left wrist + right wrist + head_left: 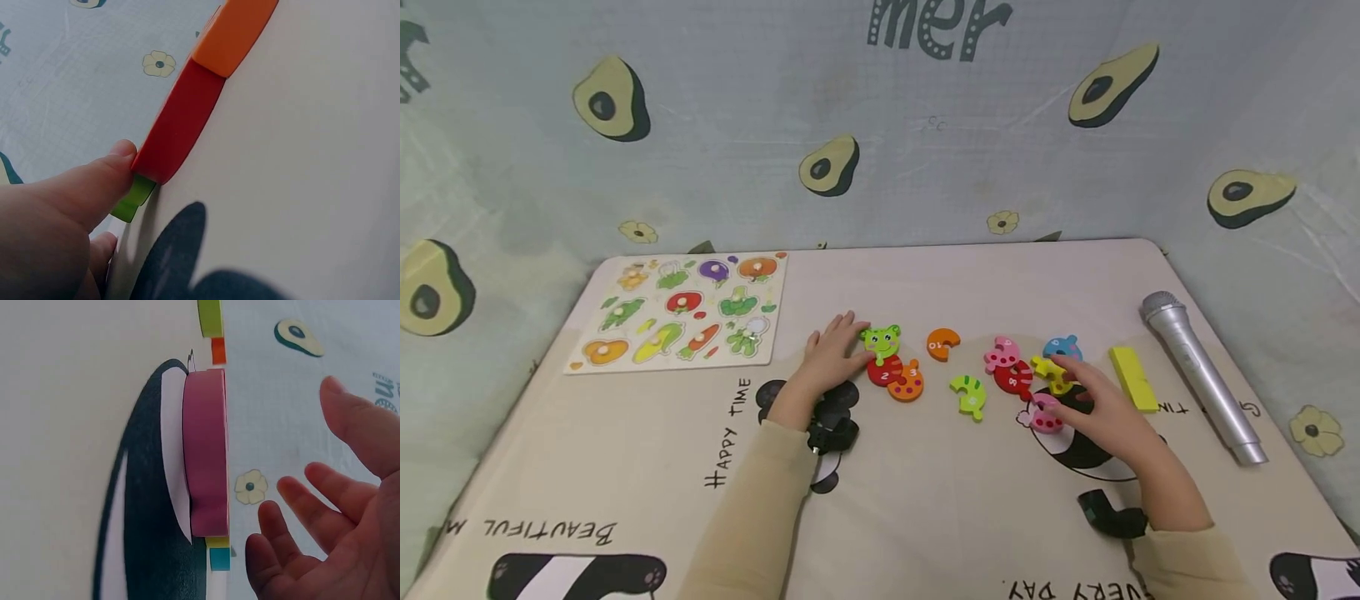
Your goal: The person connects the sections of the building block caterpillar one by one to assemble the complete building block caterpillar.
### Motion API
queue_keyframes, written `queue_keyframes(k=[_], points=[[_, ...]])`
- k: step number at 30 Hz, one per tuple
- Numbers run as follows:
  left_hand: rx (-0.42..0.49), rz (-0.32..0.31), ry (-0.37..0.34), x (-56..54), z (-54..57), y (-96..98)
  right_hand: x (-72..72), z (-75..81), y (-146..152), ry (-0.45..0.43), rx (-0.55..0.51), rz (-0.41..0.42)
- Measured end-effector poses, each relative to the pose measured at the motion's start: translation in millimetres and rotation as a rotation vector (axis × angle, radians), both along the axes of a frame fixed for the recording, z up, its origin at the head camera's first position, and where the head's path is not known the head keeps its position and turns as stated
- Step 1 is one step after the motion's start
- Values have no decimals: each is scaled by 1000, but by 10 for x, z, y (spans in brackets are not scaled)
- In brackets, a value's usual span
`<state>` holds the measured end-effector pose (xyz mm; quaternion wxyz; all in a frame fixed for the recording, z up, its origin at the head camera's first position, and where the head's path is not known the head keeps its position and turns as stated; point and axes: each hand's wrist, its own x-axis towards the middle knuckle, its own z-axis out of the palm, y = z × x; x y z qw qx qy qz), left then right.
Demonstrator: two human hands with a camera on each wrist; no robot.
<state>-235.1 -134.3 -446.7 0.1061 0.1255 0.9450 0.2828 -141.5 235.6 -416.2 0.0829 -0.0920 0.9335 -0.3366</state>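
Left hand [827, 360] spread, thumb against red numbered piece [884, 372], green frog-head piece [881, 340] adjoining, mid-table [925, 500]. Pieces probably light, stiff, smooth, hardly fragile; best pinched by thick side walls. Orange spotted piece [906, 383] touches red. Striped green curved piece [970, 396] lies apart. Right hand [1108, 412] loosely spread, seemingly holding nothing, near glossy pink spotted piece [1047, 414].

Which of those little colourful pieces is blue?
The small, rounded blue piece, just beyond the curvy yellow piece by the right hand. Its colour sets it apart: the others are green, red, orange, pink or yellow.
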Motion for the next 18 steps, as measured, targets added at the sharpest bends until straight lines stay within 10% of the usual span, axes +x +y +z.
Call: queue_keyframes(k=[18], points=[[0, -4, 5, -8, 2, -3, 14, -81, 68, -42, 54, 153]])
